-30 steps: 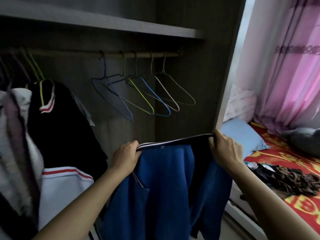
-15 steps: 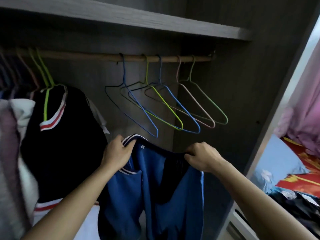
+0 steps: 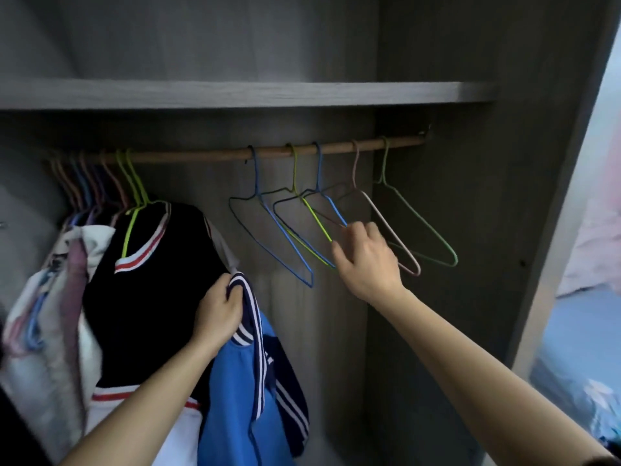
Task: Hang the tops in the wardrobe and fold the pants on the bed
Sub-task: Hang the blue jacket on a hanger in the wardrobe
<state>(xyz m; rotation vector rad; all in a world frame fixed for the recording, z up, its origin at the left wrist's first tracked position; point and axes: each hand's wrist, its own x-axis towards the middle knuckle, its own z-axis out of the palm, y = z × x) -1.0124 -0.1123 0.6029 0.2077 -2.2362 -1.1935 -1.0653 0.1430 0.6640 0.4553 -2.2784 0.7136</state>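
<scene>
Far left: bunched hung clothes (image 3: pixel 50 297), pale and blurred. Next is a black top (image 3: pixel 151 280) with red-white trim, already on a lime hanger (image 3: pixel 131 230) hooked over the rail (image 3: pixel 201 156).

Left hand (image 3: pixel 218 314): grip closed on the striped collar of the blue top (image 3: pixel 235 398), fingers curled round the fabric. The top hangs straight down from that hand, inside the wardrobe (image 3: pixel 453 297), below the rail and in front of the black top's right edge. It is on no hanger yet.

Centre: five empty wire hangers on the rail, overlapping. In order they are the dark blue hanger (image 3: pixel 285 242), yellow-green hanger (image 3: pixel 317 220), light blue hanger (image 3: pixel 336 211), pink hanger (image 3: pixel 386 223) and green hanger (image 3: pixel 420 220).

Right hand (image 3: pixel 366 260): raised into the cluster, fingertips (image 3: pixel 353 232) bent at the arm of the light blue hanger and touching wire. Cannot tell whether the grip has closed on it. Nothing else is in that hand.

Key relation: that hanger sits up and right of the collar, well apart. The right hand is nearer to it, and the left is busy with the top. The hanger's long axis slants from upper left to lower right.

Judgement: the hook must lift off the rail, then the hanger comes down-left to the collar. The neighbouring hangers may snag.

Far right: bed (image 3: pixel 578 331), blurred.
</scene>
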